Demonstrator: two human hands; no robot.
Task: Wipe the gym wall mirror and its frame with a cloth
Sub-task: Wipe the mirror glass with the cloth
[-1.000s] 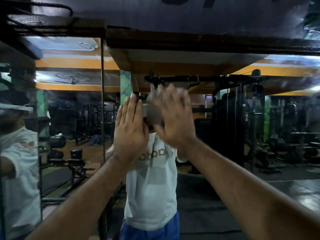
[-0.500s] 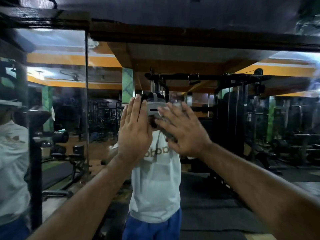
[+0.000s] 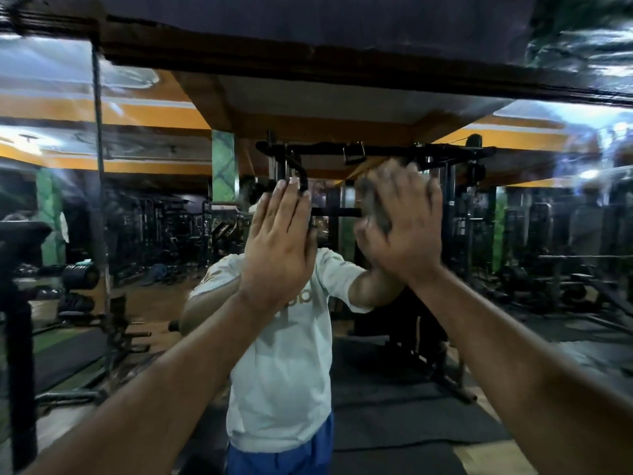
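Observation:
A large wall mirror (image 3: 513,234) fills the view and reflects the gym and a person in a white shirt. Its dark wooden frame (image 3: 342,60) runs along the top. My left hand (image 3: 277,241) lies flat against the glass with fingers straight and together, holding nothing. My right hand (image 3: 404,221) presses a small grey cloth (image 3: 371,207) onto the glass just to the right of it. Only the cloth's left edge shows past my palm. My right hand is blurred.
A vertical seam (image 3: 99,166) divides the mirror into panels on the left. A dark upright post (image 3: 19,337) stands at the far left edge. The glass reflects weight machines, a cable rack and dark floor mats.
My right hand with the cloth has slid to the right and slightly up across the glass. My left hand stays flat on the mirror. The view has shifted a little.

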